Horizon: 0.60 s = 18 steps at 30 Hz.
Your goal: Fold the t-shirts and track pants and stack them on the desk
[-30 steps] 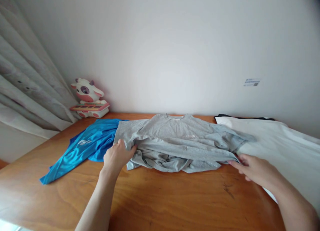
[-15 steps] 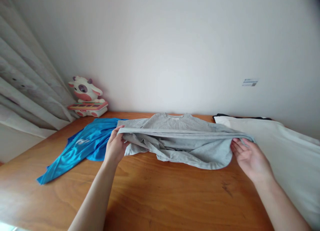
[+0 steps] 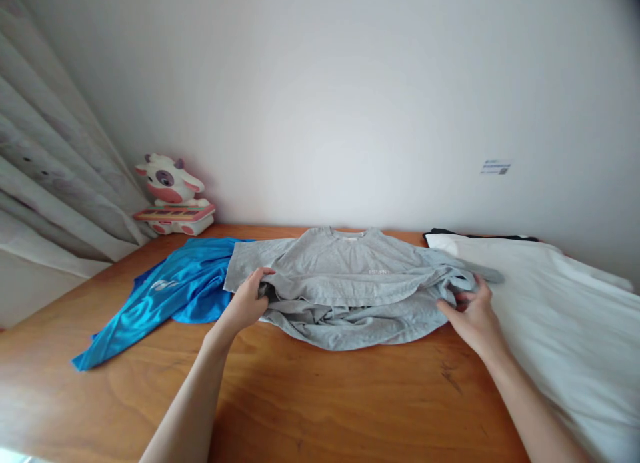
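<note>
A grey T-shirt lies across the wooden table, collar toward the wall and pale lettering on its chest. Its lower part is bunched in loose folds nearest me. My left hand is closed on the shirt's left side, just below the sleeve, with fingertips partly hidden by cloth. At the opposite side, my right hand has the fabric between thumb and fingers, some of them tucked behind a fold. The right sleeve reaches over the edge of a white garment.
A shiny blue garment touches the grey shirt's left sleeve. Behind it stands a cow toy with a keyboard. Something black shows behind the white garment. A curtain hangs at left; a label is on the wall.
Both hands have moved inward and a little lower. The hem that was stretched taut between them has dropped, and the shirt's front now lies draped with its chest lettering visible.
</note>
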Each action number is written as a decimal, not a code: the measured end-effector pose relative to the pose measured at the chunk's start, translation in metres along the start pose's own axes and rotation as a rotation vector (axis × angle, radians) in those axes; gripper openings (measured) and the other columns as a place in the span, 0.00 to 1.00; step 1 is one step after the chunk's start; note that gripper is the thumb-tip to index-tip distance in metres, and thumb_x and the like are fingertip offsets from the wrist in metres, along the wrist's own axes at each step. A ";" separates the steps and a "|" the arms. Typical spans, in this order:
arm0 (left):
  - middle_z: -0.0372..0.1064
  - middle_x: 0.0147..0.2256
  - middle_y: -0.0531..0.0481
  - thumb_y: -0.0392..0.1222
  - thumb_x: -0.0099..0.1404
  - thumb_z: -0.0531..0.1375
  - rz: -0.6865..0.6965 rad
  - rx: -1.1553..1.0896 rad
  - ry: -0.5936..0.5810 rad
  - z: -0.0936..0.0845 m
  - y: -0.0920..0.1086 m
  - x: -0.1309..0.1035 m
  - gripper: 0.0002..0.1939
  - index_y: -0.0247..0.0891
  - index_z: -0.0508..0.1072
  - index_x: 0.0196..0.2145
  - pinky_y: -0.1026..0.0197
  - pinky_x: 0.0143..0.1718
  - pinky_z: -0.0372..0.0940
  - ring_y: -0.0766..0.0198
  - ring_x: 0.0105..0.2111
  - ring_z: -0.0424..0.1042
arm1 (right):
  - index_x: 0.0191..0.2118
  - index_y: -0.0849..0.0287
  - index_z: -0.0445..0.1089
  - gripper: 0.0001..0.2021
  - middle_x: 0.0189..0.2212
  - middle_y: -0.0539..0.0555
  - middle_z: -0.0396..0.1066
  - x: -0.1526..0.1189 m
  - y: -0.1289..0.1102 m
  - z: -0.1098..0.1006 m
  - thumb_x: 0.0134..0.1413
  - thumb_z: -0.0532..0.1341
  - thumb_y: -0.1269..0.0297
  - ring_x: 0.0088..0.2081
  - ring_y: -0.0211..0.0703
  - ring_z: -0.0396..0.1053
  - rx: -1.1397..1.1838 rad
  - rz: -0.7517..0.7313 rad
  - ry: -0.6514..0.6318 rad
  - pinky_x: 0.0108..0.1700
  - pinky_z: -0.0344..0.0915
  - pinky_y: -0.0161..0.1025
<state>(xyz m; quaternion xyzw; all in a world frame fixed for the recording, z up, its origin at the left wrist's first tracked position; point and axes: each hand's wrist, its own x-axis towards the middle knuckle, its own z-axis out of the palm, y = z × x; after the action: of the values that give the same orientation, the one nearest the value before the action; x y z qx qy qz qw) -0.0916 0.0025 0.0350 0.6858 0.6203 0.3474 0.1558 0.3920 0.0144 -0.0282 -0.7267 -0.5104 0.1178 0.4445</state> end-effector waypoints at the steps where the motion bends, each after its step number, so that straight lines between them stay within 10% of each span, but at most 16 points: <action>1: 0.75 0.40 0.48 0.35 0.47 0.53 0.019 -0.023 0.004 0.001 0.002 0.001 0.30 0.39 0.71 0.50 0.57 0.45 0.69 0.55 0.42 0.75 | 0.71 0.65 0.43 0.56 0.39 0.58 0.71 0.000 0.001 0.000 0.40 0.67 0.47 0.32 0.51 0.70 -0.002 -0.038 0.024 0.40 0.71 0.53; 5: 0.76 0.43 0.48 0.37 0.53 0.52 0.017 -0.131 0.069 0.010 0.011 0.002 0.30 0.38 0.71 0.55 0.57 0.48 0.69 0.55 0.45 0.75 | 0.68 0.60 0.55 0.45 0.41 0.60 0.69 -0.005 -0.006 -0.002 0.43 0.64 0.49 0.39 0.55 0.69 -0.039 -0.159 0.109 0.46 0.69 0.55; 9: 0.76 0.50 0.45 0.41 0.55 0.54 0.037 -0.171 0.056 0.007 0.012 0.010 0.29 0.36 0.71 0.56 0.54 0.56 0.66 0.53 0.52 0.74 | 0.39 0.57 0.73 0.26 0.33 0.60 0.71 0.001 -0.023 -0.009 0.46 0.59 0.38 0.39 0.58 0.70 -0.094 -0.100 0.112 0.45 0.68 0.53; 14: 0.80 0.45 0.46 0.42 0.53 0.56 0.019 0.051 -0.315 -0.053 0.012 0.035 0.22 0.40 0.79 0.45 0.54 0.55 0.67 0.48 0.50 0.75 | 0.26 0.52 0.67 0.17 0.23 0.55 0.72 0.033 -0.050 -0.043 0.45 0.56 0.43 0.31 0.54 0.71 -0.184 0.024 -0.061 0.38 0.66 0.47; 18: 0.78 0.47 0.46 0.46 0.56 0.59 0.032 -0.090 -0.123 -0.105 0.033 0.039 0.23 0.36 0.77 0.49 0.55 0.53 0.68 0.50 0.49 0.74 | 0.33 0.53 0.66 0.16 0.31 0.59 0.74 0.045 -0.077 -0.091 0.50 0.51 0.46 0.36 0.53 0.71 -0.170 -0.022 0.146 0.42 0.66 0.46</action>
<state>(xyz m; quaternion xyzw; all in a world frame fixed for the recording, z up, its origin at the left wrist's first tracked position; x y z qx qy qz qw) -0.1375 0.0109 0.1415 0.7078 0.5825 0.3345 0.2187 0.4199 0.0116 0.0959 -0.7629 -0.4926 0.0160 0.4184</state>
